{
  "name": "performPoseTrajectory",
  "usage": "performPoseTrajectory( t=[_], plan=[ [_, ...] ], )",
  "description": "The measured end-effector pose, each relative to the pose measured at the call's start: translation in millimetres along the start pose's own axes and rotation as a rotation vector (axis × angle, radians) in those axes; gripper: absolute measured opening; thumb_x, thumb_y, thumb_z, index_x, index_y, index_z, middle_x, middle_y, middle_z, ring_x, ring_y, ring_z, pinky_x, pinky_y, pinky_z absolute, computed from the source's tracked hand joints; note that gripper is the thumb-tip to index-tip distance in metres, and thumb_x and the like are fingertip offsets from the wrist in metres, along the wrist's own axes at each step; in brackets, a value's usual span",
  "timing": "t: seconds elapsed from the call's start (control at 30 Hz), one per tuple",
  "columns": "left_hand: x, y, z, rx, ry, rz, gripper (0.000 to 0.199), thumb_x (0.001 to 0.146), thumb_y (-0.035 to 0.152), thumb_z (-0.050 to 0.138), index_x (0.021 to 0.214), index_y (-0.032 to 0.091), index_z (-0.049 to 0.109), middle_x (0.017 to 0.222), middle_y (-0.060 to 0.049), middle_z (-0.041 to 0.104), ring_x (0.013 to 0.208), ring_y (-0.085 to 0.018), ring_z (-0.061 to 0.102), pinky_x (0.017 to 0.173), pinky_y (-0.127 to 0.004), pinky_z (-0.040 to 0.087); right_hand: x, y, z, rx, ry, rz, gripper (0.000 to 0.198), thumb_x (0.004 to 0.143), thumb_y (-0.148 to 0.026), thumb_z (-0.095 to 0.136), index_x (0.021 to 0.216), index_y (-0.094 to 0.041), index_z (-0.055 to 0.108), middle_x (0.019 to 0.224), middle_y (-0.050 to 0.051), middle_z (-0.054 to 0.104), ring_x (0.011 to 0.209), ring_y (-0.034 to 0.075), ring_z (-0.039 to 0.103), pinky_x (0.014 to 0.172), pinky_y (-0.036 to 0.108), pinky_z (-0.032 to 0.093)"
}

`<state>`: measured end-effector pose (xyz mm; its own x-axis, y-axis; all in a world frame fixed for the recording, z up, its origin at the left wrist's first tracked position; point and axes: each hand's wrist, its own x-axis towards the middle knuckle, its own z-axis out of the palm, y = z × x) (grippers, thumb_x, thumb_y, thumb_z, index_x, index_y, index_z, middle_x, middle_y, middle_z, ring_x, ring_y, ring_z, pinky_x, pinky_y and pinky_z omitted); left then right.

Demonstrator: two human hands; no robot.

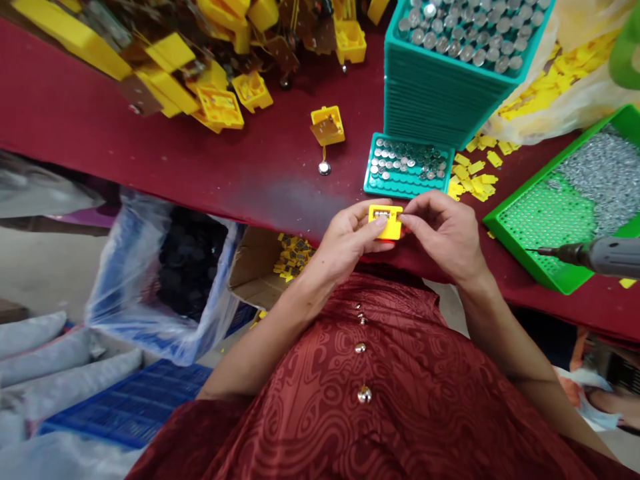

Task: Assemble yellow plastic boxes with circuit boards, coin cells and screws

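On the table, a heap of cases lies at far left, a lone case sits in the middle, and right of it rises a stack of trays with a single tray just before it. Nearer still, a held case is between the left hand and right hand, while a basket of small parts lies right, a power screwdriver over its near side. Below the near edge, leftward, a carton stands right of a crate.

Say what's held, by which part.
Left hand holds a yellow case by its left side, thumb on its face; right hand at its right edge, grip unclear.
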<state>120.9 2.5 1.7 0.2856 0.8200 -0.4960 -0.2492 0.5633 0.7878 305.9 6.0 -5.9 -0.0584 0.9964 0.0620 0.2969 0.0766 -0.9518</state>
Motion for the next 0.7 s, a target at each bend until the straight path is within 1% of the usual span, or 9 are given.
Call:
performPoseTrajectory(
  t=[0.03, 0.1, 0.2, 0.27, 0.33, 0.43, 0.5, 0.6, 0.7],
  plan=[
    [-1.5, -0.1, 0.7, 0.0, -0.007, -0.006, 0.033, 0.089, 0.029, 0.082, 0.118, 0.017, 0.074, 0.112, -0.009, 0.081, 0.097, -0.018, 0.08, 0.074, -0.024, 0.068, -1.3, 0.9, 2.8, -0.027, 0.008, -0.019, 0.007, 0.084, -0.025, 0.071, 0.081, -0.019, 0.069, 0.074, -0.003, 0.07, 0.064, 0.01, 0.058, 0.063, 0.024, 0.048],
    [-3.7, 0.5, 1.3, 0.004, -0.012, -0.009, 0.032, 0.087, 0.028, 0.083, 0.116, 0.017, 0.074, 0.11, -0.009, 0.081, 0.094, -0.018, 0.081, 0.072, -0.023, 0.068, -3.7, 2.2, 10.0, -0.092, 0.066, -0.075, 0.006, 0.088, -0.022, 0.068, 0.082, -0.019, 0.069, 0.077, -0.002, 0.071, 0.065, 0.01, 0.058, 0.068, 0.026, 0.05],
    [-3.6, 3.5, -0.1, 0.007, 0.026, 0.01, 0.035, 0.085, 0.029, 0.087, 0.115, 0.017, 0.075, 0.112, -0.009, 0.081, 0.092, -0.018, 0.081, 0.068, -0.021, 0.068, -4.4, 3.4, 14.9, -0.184, 0.145, -0.162, 0.013, 0.095, -0.022, 0.065, 0.083, -0.019, 0.069, 0.082, 0.0, 0.074, 0.07, 0.011, 0.061, 0.075, 0.027, 0.053],
    [0.2, 6.7, -3.6, 0.014, 0.052, 0.012, 0.036, 0.083, 0.031, 0.089, 0.114, 0.019, 0.075, 0.113, -0.009, 0.082, 0.092, -0.019, 0.083, 0.067, -0.021, 0.068, -4.9, 4.3, 6.7, -0.277, 0.157, -0.19, 0.017, 0.1, -0.024, 0.064, 0.085, -0.019, 0.071, 0.086, 0.001, 0.075, 0.076, 0.012, 0.066, 0.078, 0.028, 0.055],
    [6.9, 10.3, -8.6, 0.035, 0.052, 0.005, 0.036, 0.083, 0.033, 0.089, 0.114, 0.02, 0.076, 0.113, -0.009, 0.083, 0.091, -0.02, 0.084, 0.066, -0.022, 0.068, -10.3, 4.9, -9.8, -0.424, 0.188, -0.196, 0.018, 0.102, -0.025, 0.064, 0.09, -0.02, 0.075, 0.09, 0.002, 0.077, 0.083, 0.015, 0.069, 0.082, 0.031, 0.057],
    [19.6, 15.8, -15.9, 0.073, -0.02, -0.033, 0.035, 0.085, 0.033, 0.088, 0.115, 0.02, 0.076, 0.116, -0.01, 0.083, 0.094, -0.023, 0.084, 0.066, -0.025, 0.069, -30.6, 4.0, -33.8, -0.662, 0.246, -0.137, 0.017, 0.103, -0.022, 0.063, 0.095, -0.022, 0.078, 0.093, 0.005, 0.078, 0.088, 0.019, 0.072, 0.082, 0.035, 0.057],
    [27.7, 19.8, -18.1, 0.092, -0.092, -0.069, 0.035, 0.086, 0.033, 0.087, 0.116, 0.02, 0.075, 0.118, -0.011, 0.083, 0.096, -0.024, 0.084, 0.066, -0.026, 0.069, -47.4, 2.8, -38.9, -0.738, 0.267, -0.056, 0.017, 0.103, -0.021, 0.063, 0.096, -0.022, 0.078, 0.092, 0.006, 0.077, 0.087, 0.02, 0.072, 0.081, 0.037, 0.058],
    [37.0, 25.5, -16.6, 0.117, -0.182, -0.111, 0.035, 0.086, 0.034, 0.087, 0.115, 0.019, 0.076, 0.116, -0.011, 0.083, 0.095, -0.024, 0.084, 0.066, -0.025, 0.069, -64.8, 3.5, -28.6, -0.784, 0.342, 0.046, 0.011, 0.102, -0.022, 0.065, 0.098, -0.021, 0.076, 0.092, 0.006, 0.076, 0.086, 0.021, 0.071, 0.08, 0.039, 0.057],
    [42.0, 28.8, -13.0, 0.133, -0.246, -0.167, 0.036, 0.083, 0.034, 0.09, 0.112, 0.018, 0.076, 0.113, -0.01, 0.083, 0.091, -0.022, 0.084, 0.064, -0.024, 0.069, -67.9, 7.1, -11.8, -0.88, 0.401, 0.143, 0.009, 0.101, -0.024, 0.068, 0.1, -0.018, 0.075, 0.09, 0.008, 0.073, 0.082, 0.021, 0.067, 0.076, 0.039, 0.054]
  ],
)
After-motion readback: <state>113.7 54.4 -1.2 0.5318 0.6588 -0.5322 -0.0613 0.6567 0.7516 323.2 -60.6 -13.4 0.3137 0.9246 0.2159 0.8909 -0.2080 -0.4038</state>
